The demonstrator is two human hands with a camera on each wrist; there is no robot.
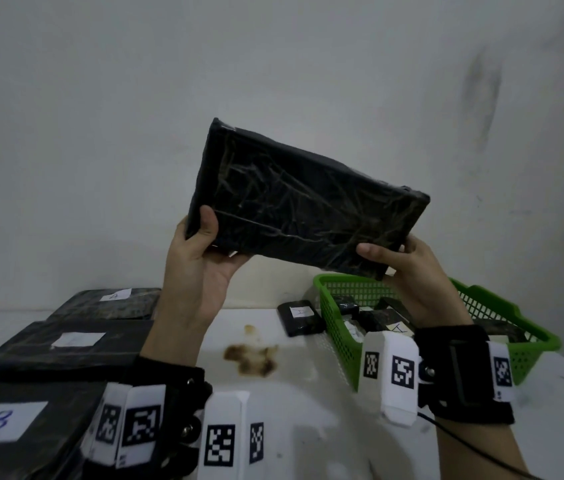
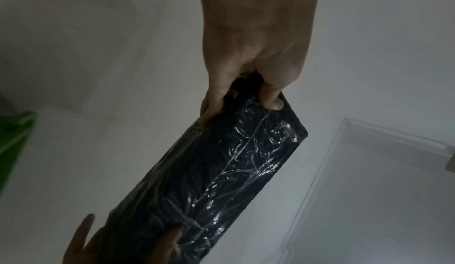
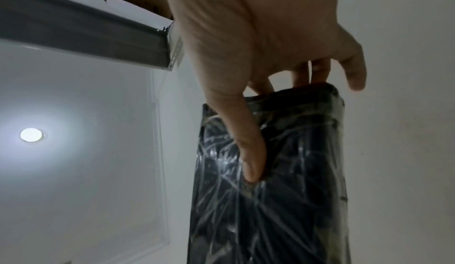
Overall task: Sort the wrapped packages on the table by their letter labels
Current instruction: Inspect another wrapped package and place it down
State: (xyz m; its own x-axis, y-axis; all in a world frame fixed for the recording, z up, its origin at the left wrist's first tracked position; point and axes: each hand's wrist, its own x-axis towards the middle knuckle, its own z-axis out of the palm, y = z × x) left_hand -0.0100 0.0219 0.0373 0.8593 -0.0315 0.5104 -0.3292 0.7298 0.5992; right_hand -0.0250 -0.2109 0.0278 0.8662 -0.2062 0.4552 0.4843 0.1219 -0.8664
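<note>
- The left hand and right hand each pinch a lower corner of the black wrapped package, raised above the table.
- She seems to be hunting its label; none shows, possibly on the far face.
- Next: turn it, read, then place.
- Glossy, crinkled film.

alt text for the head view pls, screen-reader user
Both hands, left hand and right hand, hold a black wrapped package up, no label visible. Below, labelled packages, one marked B, lie left on the table; a green basket sits right.
</note>
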